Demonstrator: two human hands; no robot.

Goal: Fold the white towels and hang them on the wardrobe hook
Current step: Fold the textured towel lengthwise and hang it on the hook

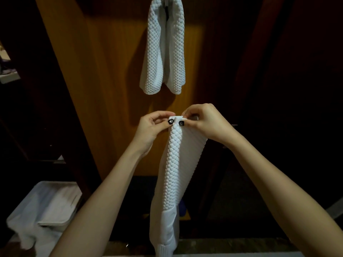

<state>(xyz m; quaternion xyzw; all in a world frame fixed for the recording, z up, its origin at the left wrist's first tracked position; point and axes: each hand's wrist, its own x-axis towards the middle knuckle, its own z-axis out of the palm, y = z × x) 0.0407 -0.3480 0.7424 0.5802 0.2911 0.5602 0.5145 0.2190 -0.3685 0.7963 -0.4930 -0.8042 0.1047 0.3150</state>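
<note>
A white quilted towel [173, 164] hangs lengthwise from both my hands, folded into a long narrow strip. My left hand [152, 127] pinches its top edge from the left and my right hand [202, 121] pinches the same edge from the right, thumbs nearly touching. A second white towel [163, 52] hangs folded over a hook at the top of the wooden wardrobe door [104, 71], straight above my hands. The hook itself is hidden by that towel.
A white basket [50, 206] holding white cloth stands at the lower left on the floor. Dark wardrobe panels flank the lit door on both sides. A pale ledge runs along the bottom edge of the view.
</note>
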